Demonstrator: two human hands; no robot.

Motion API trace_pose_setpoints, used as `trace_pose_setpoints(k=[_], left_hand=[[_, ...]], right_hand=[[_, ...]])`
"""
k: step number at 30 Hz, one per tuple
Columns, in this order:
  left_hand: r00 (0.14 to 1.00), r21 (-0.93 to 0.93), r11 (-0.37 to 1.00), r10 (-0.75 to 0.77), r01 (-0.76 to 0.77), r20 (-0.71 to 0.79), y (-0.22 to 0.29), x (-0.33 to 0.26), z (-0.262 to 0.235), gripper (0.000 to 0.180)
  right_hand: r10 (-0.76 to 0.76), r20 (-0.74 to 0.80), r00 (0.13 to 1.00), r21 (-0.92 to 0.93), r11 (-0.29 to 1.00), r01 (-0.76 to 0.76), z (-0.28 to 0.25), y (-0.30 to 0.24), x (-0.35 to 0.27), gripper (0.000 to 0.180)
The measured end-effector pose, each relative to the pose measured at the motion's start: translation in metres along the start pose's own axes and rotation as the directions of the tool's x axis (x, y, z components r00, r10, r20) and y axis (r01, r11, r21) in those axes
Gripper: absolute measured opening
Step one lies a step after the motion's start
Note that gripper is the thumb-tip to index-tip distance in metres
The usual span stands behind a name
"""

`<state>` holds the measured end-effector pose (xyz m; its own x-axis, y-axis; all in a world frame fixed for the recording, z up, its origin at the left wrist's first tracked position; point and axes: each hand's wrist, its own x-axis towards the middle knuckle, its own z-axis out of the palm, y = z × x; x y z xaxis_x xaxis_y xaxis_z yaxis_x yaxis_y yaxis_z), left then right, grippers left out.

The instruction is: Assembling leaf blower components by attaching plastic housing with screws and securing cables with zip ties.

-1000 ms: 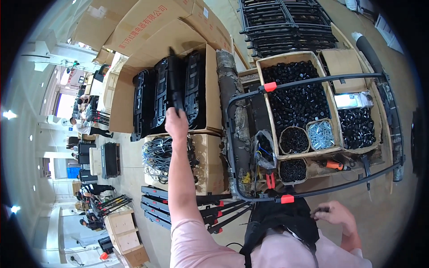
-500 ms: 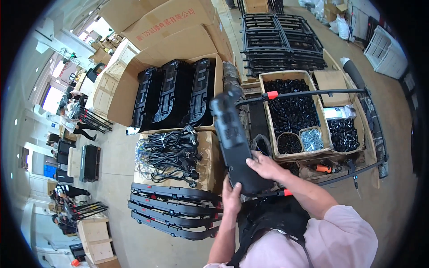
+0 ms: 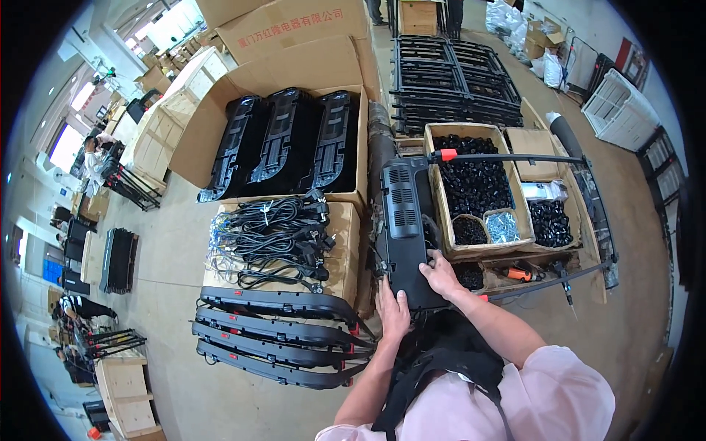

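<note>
A long black plastic cover [image 3: 404, 253], with vent slots at its far end, lies lengthwise before me at the left end of a black tubular frame [image 3: 544, 158]. My left hand [image 3: 393, 312] presses along the near left edge of the cover, fingers pointing away from me and thumb toward its top. On the opposite edge, my right hand [image 3: 441, 278] grips the cover, its thumb over the top face. The fingertips of my right hand are partly hidden. A red clip [image 3: 447, 155] sits on the frame's far tube, beside the vented end.
Bins of black parts [image 3: 471, 176] and silver screws [image 3: 502, 226] stand to the right, near an orange tool [image 3: 519, 273]. Bundled power cables [image 3: 272, 242] top a carton on the left. Curved black bars [image 3: 272, 338] are stacked below, and a carton [image 3: 365, 147] holds more black covers.
The cover has come down from a tilted, raised position to lie straight along the frame's left end, vents showing upward. Both hands moved with it and now sit at its near sides.
</note>
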<state>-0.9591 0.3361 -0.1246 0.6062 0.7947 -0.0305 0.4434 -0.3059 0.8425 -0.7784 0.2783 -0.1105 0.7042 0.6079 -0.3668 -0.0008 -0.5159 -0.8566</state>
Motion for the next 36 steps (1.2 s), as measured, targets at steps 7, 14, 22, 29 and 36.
trace_pose_setpoints(k=[7, 14, 22, 29, 36], left_hand=[[0.998, 0.053, 0.997, 0.057, -0.056, -0.011, -0.006, -0.003, 0.009, 0.064], [0.999, 0.076, 0.996, 0.048, -0.048, -0.007, -0.006, 0.003, 0.013, 0.064], [1.000, -0.086, 0.996, -0.002, 0.004, 0.019, 0.003, 0.000, 0.011, 0.059], [0.964, 0.191, 0.978, 0.124, -0.080, -0.236, 0.106, 0.008, 0.018, 0.038], [0.652, 0.217, 0.837, 0.203, -0.503, 0.731, 0.139, 0.082, 0.170, 0.024]], right_hand=[[-0.020, -0.023, 1.000, 0.002, 1.000, 0.020, -0.002, 0.017, 0.005, 0.057], [-0.027, 0.103, 0.994, 0.009, 1.000, 0.026, -0.021, -0.006, 0.012, 0.059], [-0.022, 0.257, 0.966, -0.076, 0.996, 0.043, -0.075, -0.010, 0.004, 0.064], [0.008, 0.510, 0.860, 0.140, 0.986, -0.092, -0.239, 0.031, -0.100, 0.033], [0.259, 0.397, 0.880, -0.050, 0.964, -0.261, -0.260, 0.192, -0.116, 0.031]])
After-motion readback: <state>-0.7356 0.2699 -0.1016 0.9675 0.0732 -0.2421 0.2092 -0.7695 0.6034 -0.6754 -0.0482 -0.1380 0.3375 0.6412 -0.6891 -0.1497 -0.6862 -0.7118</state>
